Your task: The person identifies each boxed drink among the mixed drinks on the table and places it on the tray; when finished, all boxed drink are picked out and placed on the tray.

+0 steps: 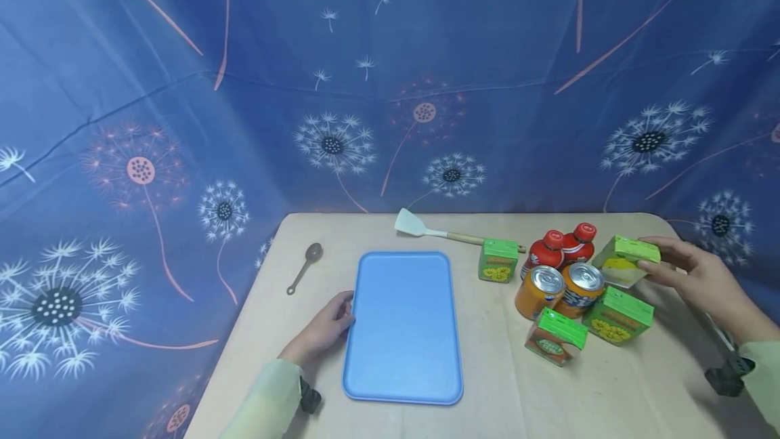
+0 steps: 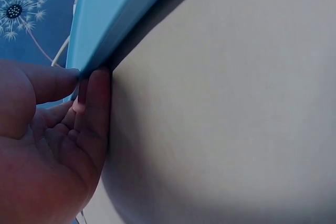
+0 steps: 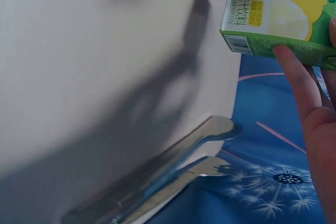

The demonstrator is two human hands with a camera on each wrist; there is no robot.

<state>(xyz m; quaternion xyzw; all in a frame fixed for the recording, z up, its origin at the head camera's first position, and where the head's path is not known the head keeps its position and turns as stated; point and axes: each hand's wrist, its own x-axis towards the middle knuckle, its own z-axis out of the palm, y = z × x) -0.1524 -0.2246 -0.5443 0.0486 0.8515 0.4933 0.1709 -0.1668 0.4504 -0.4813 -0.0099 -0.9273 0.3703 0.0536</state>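
Observation:
My left hand point(image 1: 321, 329) pinches the left rim of a blue tray point(image 1: 403, 327); in the left wrist view the thumb and a fingertip meet at the tray's edge point(image 2: 107, 17). At the right, my right hand point(image 1: 701, 280) holds a green-and-yellow juice box point(image 1: 624, 261) between thumb and fingers, tilted and raised off the table. In the right wrist view the carton point(image 3: 283, 11) shows fruit pictures and a barcode. Just left of it stand two red-capped bottles point(image 1: 553, 242) and two orange cans point(image 1: 547, 283). Another green carton point(image 1: 618, 314) is below it.
A brown-and-green carton point(image 1: 556, 337) stands in front of the cans, and a smaller green carton point(image 1: 498, 261) to their left. Behind lies a white spatula point(image 1: 420, 225) with a wooden handle. A spoon point(image 1: 307, 266) lies left of the tray. Metal tongs point(image 3: 168, 171) lie near the right edge.

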